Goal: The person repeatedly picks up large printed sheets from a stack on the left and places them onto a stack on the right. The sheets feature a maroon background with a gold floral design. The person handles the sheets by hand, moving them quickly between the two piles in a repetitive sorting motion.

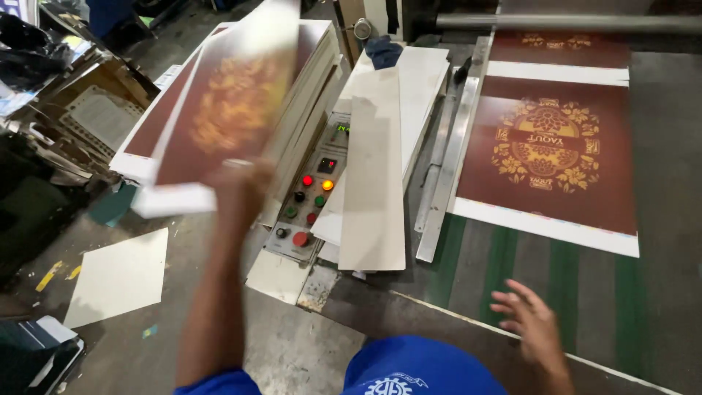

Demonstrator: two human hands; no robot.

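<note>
Blue cloth [409, 369], the person's own clothing, fills the bottom edge nearest the camera and is cut off there.

Far left, a heap of dark clutter [51, 95] is hard to make out. Below it a blank white sheet [121, 278] lies flat on the concrete floor [292, 351].

Next comes the left hand [245, 183], raised and blurred by motion; it grips the lower edge of a maroon printed sheet [234, 110] with a gold ornament, though the fingers themselves cannot be told apart. That lifted sheet is tilted and smeared, and it hides much of the stack of like sheets [314, 66] behind it.

Beside the forearm sits a control panel [307, 205] with red, green and orange buttons; its right part is covered by long pale card strips [373, 168] laid across it. A metal guide rail [446, 168] runs just right of the strips.

Further right, another maroon sheet [548, 161] lies flat on the machine's feed table [658, 292], whose green belts [504, 271] pass under it. A second such sheet [559, 47] beyond is partly cut off beneath a steel roller [570, 22].

Lower right, the right hand [530, 322] hovers over the table, fingers spread, holding nothing.
</note>
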